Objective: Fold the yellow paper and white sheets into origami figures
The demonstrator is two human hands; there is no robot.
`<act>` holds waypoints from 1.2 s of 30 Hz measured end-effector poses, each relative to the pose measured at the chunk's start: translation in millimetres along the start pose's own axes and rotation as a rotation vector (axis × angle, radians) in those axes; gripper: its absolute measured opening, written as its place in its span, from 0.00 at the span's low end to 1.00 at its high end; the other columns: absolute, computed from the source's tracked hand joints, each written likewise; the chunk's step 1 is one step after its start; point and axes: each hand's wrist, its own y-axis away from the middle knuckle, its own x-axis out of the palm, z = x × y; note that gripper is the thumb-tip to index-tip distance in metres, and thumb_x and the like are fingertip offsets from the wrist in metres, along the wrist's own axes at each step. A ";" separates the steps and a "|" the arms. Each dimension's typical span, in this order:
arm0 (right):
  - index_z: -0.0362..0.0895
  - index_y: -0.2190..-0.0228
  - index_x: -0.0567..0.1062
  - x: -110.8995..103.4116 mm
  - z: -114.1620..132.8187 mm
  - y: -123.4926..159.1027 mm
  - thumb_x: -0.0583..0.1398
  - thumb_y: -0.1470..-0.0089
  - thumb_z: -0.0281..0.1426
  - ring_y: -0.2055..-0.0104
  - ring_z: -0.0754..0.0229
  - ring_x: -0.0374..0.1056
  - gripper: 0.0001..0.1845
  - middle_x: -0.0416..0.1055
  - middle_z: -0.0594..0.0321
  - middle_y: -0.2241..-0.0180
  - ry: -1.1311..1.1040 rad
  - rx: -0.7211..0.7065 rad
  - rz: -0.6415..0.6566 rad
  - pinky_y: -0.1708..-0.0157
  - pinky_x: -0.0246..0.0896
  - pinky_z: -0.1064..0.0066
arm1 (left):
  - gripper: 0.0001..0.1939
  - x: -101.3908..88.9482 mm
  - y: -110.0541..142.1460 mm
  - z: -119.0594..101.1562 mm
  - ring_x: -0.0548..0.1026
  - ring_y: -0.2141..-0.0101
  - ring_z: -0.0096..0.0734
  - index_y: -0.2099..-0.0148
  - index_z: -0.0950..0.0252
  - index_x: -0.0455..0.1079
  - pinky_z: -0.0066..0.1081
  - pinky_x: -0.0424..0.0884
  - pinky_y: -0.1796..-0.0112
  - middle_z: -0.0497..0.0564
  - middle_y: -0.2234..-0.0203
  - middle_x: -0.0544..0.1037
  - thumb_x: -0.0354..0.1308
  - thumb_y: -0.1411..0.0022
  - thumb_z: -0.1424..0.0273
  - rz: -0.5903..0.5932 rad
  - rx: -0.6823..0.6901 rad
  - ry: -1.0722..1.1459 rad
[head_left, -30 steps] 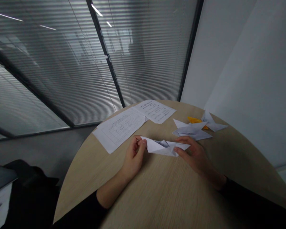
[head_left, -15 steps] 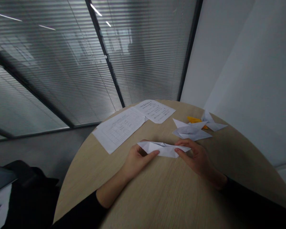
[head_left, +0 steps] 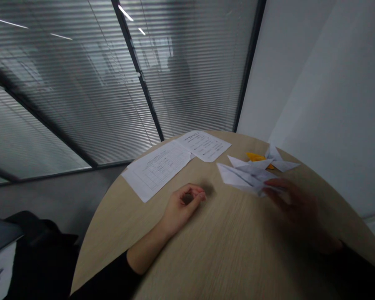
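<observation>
A white folded paper boat (head_left: 236,178) is in my right hand (head_left: 300,208), which is blurred and pinches its right end. The boat hangs in front of another white folded paper boat (head_left: 258,165) and partly covers it. My left hand (head_left: 181,206) rests at the middle of the table with nothing in it. Its fingers are curled, and the thumb tip meets the fingertips. Behind the boats lie a yellow folded paper (head_left: 254,157) and a further white folded paper piece (head_left: 284,166).
Two printed sheets, a form with a grid (head_left: 158,168) and a text page (head_left: 204,146), lie at the far left of the round wooden table (head_left: 200,258). Glass with blinds (head_left: 190,91) rises behind. A dark bag or chair (head_left: 40,250) stands left of the table.
The paper boat left my left hand and moved right in my right hand, toward the other folded papers. My left hand stayed in place and its thumb closed against the fingers.
</observation>
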 end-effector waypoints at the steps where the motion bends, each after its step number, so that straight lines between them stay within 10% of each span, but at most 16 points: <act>1: 0.51 0.54 0.88 -9.5 -7.6 0.9 0.68 0.29 0.55 0.56 0.43 0.88 0.21 0.90 0.54 0.56 0.000 0.056 -0.074 0.53 0.86 0.53 | 0.15 -0.1 1.0 -0.7 0.85 0.61 0.38 0.52 0.62 0.84 0.38 0.81 0.55 0.53 0.63 0.88 0.66 0.20 0.55 0.016 0.007 -0.034; 5: 0.51 0.51 0.87 -47.1 -33.6 4.6 0.68 0.32 0.57 0.48 0.34 0.86 0.24 0.89 0.51 0.51 0.151 0.259 -0.296 0.43 0.80 0.41 | 0.13 -6.8 2.1 -2.1 0.86 0.59 0.41 0.49 0.60 0.82 0.41 0.81 0.54 0.54 0.60 0.89 0.62 0.17 0.59 0.106 0.186 -0.327; 10: 0.52 0.49 0.86 -75.1 -62.6 6.4 0.64 0.34 0.58 0.44 0.27 0.84 0.27 0.87 0.47 0.47 0.236 0.399 -0.206 0.42 0.77 0.33 | 0.13 -23.6 -5.1 2.0 0.86 0.45 0.52 0.39 0.59 0.80 0.55 0.79 0.42 0.59 0.43 0.88 0.62 0.17 0.60 0.234 0.422 -0.729; 18: 0.51 0.44 0.81 -64.4 -104.6 6.6 0.62 0.35 0.52 0.46 0.27 0.84 0.26 0.85 0.44 0.46 0.287 0.042 -0.019 0.47 0.81 0.33 | 0.12 -20.7 -4.9 7.2 0.85 0.43 0.52 0.39 0.58 0.79 0.57 0.79 0.41 0.57 0.41 0.87 0.62 0.17 0.62 0.260 0.408 -0.736; 23: 0.52 0.43 0.80 -64.2 -71.4 5.3 0.64 0.31 0.40 0.49 0.31 0.86 0.17 0.86 0.47 0.44 0.318 -0.311 -0.064 0.46 0.83 0.31 | 0.12 -19.4 -4.7 7.0 0.84 0.43 0.51 0.40 0.59 0.79 0.55 0.80 0.40 0.58 0.41 0.86 0.61 0.17 0.62 0.265 0.398 -0.717; 30: 0.56 0.28 0.72 -25.7 2.2 37.0 0.60 0.23 0.36 0.30 0.39 0.79 0.26 0.79 0.51 0.30 -0.051 -0.199 0.362 0.35 0.82 0.41 | 0.13 -19.9 -5.1 1.7 0.85 0.44 0.52 0.40 0.59 0.81 0.55 0.79 0.39 0.59 0.42 0.87 0.62 0.18 0.61 0.267 0.365 -0.692; 36: 0.53 0.18 0.58 11.0 29.0 38.3 0.65 0.31 0.32 0.17 0.36 0.61 0.47 0.64 0.48 0.18 -0.042 -0.392 0.500 0.21 0.63 0.33 | 0.26 -12.2 4.0 -6.6 0.80 0.32 0.58 0.26 0.59 0.73 0.64 0.70 0.28 0.63 0.29 0.80 0.62 0.17 0.54 0.234 0.349 -0.678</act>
